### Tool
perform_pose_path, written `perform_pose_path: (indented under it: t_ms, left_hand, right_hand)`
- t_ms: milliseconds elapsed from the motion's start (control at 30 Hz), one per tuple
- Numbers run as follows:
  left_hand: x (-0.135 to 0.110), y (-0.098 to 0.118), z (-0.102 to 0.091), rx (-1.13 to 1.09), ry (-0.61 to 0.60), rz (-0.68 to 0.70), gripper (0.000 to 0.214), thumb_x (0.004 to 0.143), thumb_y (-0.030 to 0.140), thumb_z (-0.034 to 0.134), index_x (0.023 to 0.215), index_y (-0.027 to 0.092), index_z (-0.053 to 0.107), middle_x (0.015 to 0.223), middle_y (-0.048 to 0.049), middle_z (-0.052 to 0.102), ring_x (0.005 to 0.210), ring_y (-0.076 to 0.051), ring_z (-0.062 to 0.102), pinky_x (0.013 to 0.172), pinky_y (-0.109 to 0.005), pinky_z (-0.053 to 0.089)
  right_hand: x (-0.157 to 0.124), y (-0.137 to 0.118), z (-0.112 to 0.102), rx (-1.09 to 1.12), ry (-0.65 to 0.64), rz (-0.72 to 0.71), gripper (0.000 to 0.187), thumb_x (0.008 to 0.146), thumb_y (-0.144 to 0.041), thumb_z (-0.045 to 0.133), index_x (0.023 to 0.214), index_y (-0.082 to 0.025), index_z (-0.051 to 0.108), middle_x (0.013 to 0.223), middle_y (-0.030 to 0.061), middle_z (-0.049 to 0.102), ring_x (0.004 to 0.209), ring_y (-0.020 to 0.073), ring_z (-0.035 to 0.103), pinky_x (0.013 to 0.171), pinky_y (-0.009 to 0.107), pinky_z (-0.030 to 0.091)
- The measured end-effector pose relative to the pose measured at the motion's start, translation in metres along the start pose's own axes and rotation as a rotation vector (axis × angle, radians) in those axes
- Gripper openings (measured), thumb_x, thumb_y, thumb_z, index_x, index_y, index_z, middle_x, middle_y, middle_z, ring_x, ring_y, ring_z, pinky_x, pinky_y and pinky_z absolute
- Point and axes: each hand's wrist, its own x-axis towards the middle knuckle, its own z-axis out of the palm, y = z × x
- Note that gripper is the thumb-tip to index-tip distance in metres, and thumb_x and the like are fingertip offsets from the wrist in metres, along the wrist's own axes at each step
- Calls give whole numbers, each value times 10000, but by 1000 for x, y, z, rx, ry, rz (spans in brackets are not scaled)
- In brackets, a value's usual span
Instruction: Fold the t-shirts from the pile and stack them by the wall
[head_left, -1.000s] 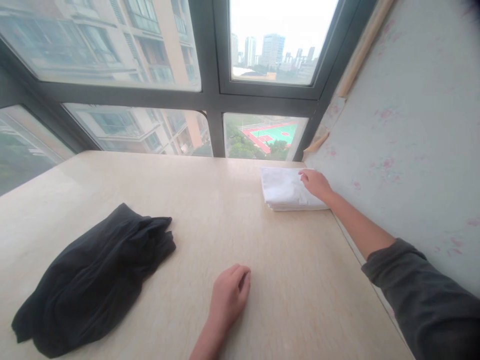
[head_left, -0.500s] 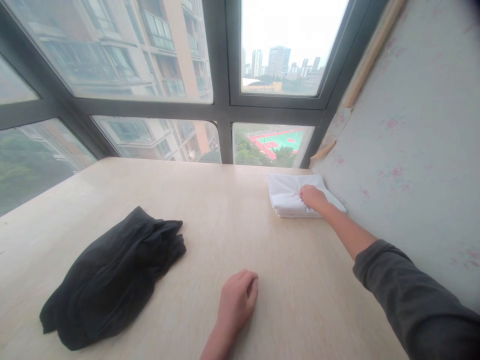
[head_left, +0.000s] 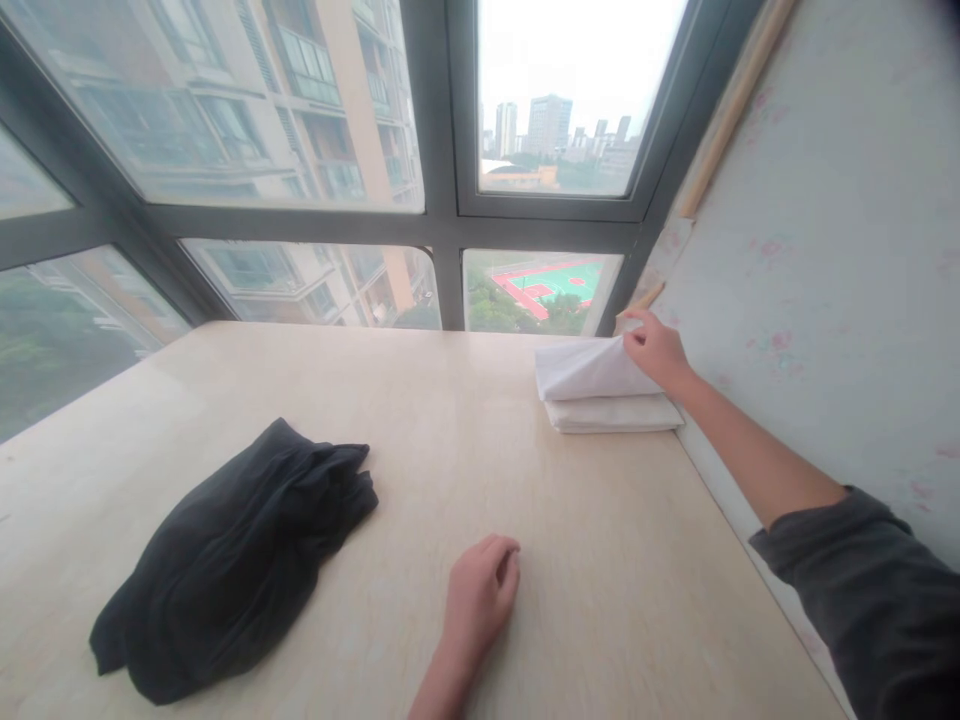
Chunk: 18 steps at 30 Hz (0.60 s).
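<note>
A left hand (head_left: 484,590) rests on a pale counter (head_left: 450,450), fingers loosely curled; how fully they close cannot be told. To its left lies a rumpled black cloth (head_left: 225,570). Farther off, beside a flowered wall (head_left: 832,230), the right hand (head_left: 654,350) pinches a white cloth (head_left: 585,375), partly raised above a folded lower cloth (head_left: 615,416) on the counter. Behind stands a grey-framed window (head_left: 444,225).

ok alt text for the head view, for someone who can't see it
A person's right hand holds up the top of a white cloth stack near a window. The loosely curled left hand looks empty; rumpled black cloth lies left of it.
</note>
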Motion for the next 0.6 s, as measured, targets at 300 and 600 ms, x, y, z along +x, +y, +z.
perform_pose_path:
  t_ms: [300, 600]
  left_hand:
    - [0, 3, -4, -197, 58, -24, 212, 898, 271, 481, 907, 206, 682, 857, -55, 714, 762, -184, 634, 730, -316, 471]
    - [20, -2, -17, -516, 147, -68, 291, 925, 309, 442, 1036, 176, 676, 1035, -90, 744, 838, -177, 711, 723, -306, 555]
  right_hand:
    - [43, -98, -116, 403, 263, -224, 303, 818, -252, 659, 1114, -193, 677, 742, 31, 709, 563, 129, 525, 629, 299, 435]
    - [34, -167, -178, 635, 368, -390, 258, 897, -350, 641, 1136, -253, 641, 823, 41, 680, 772, 174, 605, 703, 305, 452]
